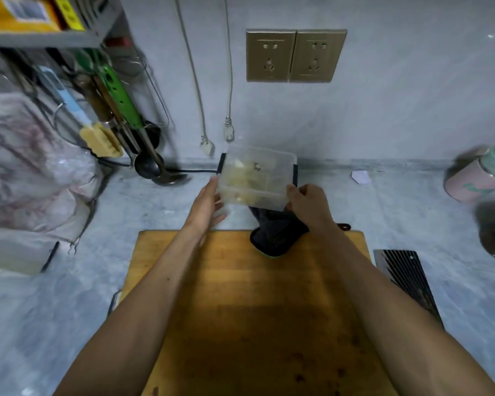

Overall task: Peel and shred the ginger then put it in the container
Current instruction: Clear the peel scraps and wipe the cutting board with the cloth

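— While you're lifting that clear rectangular plastic container (256, 178) beyond the wooden chopping board (257, 310), is anything remaining?

— Hardly; pale ginger shreds (247, 182) are lying inside. Your left hand (205, 205) is pressing flat-fingered; your right hand (307, 202) is pinching its rim.

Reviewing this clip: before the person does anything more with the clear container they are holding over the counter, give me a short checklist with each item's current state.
1. Container supported on both sides: ok; left hand flat against its left wall, right hand gripping its right edge.
2. Ginger inside: ok; pale pieces show through the plastic.
3. All of it shredded: cannot tell, too blurred.
4. Container level: not ok; it tilts toward the camera.
5. Cutting board free of ginger: ok; only a dark cloth overlaps its far edge.
6. Lid at hand: cannot tell; none visible.
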`<state>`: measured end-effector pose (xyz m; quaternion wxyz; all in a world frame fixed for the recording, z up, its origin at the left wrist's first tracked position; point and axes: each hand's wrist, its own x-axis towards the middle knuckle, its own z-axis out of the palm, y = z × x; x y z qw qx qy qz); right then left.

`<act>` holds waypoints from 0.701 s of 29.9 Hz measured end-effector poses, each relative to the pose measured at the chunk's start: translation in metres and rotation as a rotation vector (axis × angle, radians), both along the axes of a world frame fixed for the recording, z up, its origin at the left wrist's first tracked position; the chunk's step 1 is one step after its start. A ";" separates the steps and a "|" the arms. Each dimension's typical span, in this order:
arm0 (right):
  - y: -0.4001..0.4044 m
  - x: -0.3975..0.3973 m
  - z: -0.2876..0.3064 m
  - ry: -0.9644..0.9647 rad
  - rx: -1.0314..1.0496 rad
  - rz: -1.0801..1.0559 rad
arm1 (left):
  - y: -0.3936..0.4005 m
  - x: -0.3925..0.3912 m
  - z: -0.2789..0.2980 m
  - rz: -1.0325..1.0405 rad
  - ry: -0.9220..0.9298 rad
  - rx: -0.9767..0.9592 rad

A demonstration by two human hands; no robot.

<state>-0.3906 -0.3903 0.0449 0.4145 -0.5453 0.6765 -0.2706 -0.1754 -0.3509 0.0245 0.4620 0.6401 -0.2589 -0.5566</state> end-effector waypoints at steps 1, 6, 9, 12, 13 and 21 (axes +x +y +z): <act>0.001 0.011 -0.001 0.013 -0.023 0.054 | 0.001 0.004 -0.001 0.015 -0.007 0.005; 0.010 0.030 -0.028 0.313 -0.089 0.346 | 0.011 0.032 -0.026 0.340 0.175 0.063; 0.026 0.023 -0.064 0.666 0.107 0.351 | 0.016 0.048 -0.039 0.353 0.107 0.109; 0.036 0.043 -0.084 0.676 0.120 0.328 | 0.008 0.052 -0.036 0.313 -0.026 0.159; 0.036 0.049 -0.089 0.683 0.070 0.372 | 0.004 0.052 -0.035 0.287 -0.096 0.190; -0.023 -0.024 -0.100 0.838 -0.128 0.658 | -0.002 0.043 -0.038 0.048 -0.597 0.334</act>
